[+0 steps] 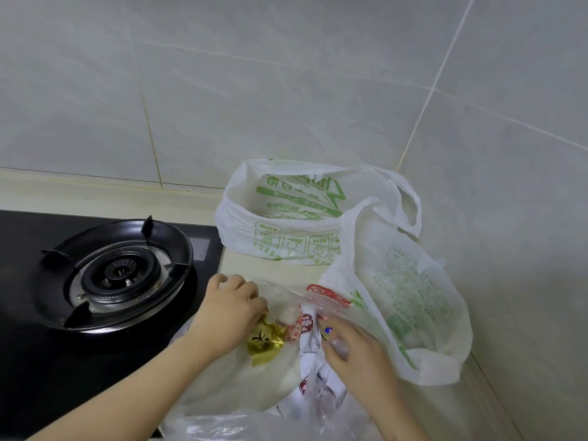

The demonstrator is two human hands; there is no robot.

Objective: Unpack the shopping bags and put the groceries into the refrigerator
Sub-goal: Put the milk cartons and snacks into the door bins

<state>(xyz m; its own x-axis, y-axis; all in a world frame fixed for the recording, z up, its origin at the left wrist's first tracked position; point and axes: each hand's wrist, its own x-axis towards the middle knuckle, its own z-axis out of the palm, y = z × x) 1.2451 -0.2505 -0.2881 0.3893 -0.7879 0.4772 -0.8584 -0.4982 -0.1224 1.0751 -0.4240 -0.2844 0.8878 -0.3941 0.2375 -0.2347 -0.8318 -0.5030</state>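
A clear plastic bag (222,386) lies on the counter in front of me, holding a gold foil packet (264,342) and a white packet with red print (307,329). My left hand (230,308) grips the bag's left edge with curled fingers. My right hand (350,345) pinches the bag's right edge beside the red-printed packet. Two white shopping bags with green print stand behind: one (286,224) open at the back, one (410,297) slumped to the right.
A black gas hob with a round burner (117,272) takes up the counter's left side. Grey tiled walls (318,90) close in behind and to the right, forming a corner. A strip of pale counter (270,268) shows between the bags.
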